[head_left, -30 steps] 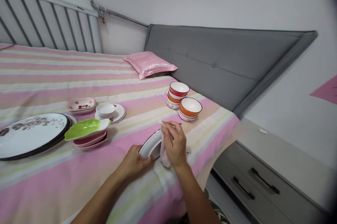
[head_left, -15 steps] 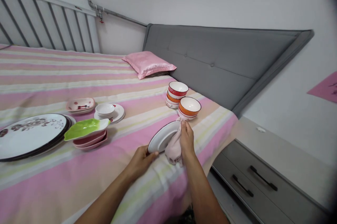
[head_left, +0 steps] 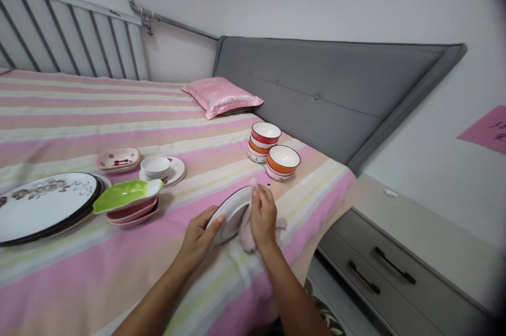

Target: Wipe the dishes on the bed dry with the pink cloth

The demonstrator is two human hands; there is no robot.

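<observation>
My left hand (head_left: 200, 236) grips the near rim of a white plate (head_left: 231, 209) and holds it tilted up above the striped bedsheet (head_left: 118, 130). My right hand (head_left: 263, 217) is closed on a pale pink cloth (head_left: 247, 233) and presses it against the plate's face. Two stacks of red and orange bowls (head_left: 272, 151) stand just beyond the hands.
A green leaf-shaped dish (head_left: 124, 194) tops pink dishes at left, beside large dark-rimmed plates (head_left: 43, 207). Small white saucers and a cup (head_left: 160, 167) and a pink dish (head_left: 118, 158) lie behind. A pink pillow (head_left: 221, 95), grey headboard (head_left: 328, 94) and grey drawer unit (head_left: 395, 267) are at right.
My right hand with the cloth slid from the plate's far edge back toward its middle. The plate stands more upright, and my left hand shifted along its rim.
</observation>
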